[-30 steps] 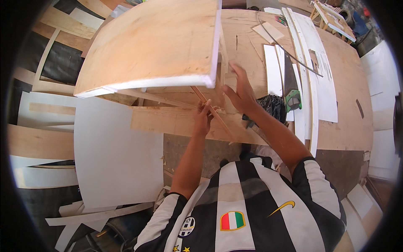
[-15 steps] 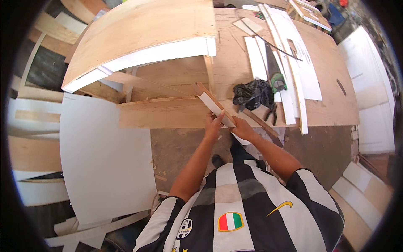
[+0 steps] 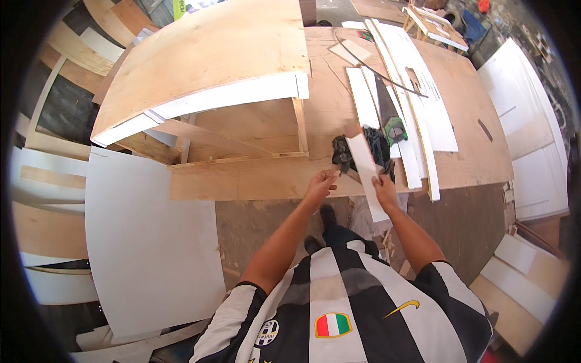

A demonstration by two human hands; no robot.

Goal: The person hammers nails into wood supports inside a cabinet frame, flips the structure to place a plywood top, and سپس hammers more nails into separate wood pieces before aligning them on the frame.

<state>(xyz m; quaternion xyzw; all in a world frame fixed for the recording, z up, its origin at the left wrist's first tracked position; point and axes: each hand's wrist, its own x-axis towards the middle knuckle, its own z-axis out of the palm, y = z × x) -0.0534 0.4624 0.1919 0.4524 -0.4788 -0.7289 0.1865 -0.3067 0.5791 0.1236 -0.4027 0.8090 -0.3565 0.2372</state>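
Observation:
A narrow white strip of board (image 3: 364,166) is gripped at its right edge by my right hand (image 3: 385,190). It stands tilted over the table's front edge, its top end in front of a black plastic bag (image 3: 341,151). My left hand (image 3: 322,186) is off the strip, a little to its left. Its thumb and fingers are pinched together; whatever they hold, if anything, is too small to make out. Just beyond the bag lies a handsaw with a green and black handle (image 3: 396,130), its dark blade pointing away from me.
An open-fronted wooden cabinet frame (image 3: 206,54) rests on the left of the plywood table (image 3: 478,166). Long white strips (image 3: 411,145) and a thin curved dark strip (image 3: 387,78) lie at right. A large white panel (image 3: 151,242) stands at front left; wood scraps litter the floor.
My left hand has let go of the strip. My right hand has moved right with it, turning it more upright, its white face toward me.

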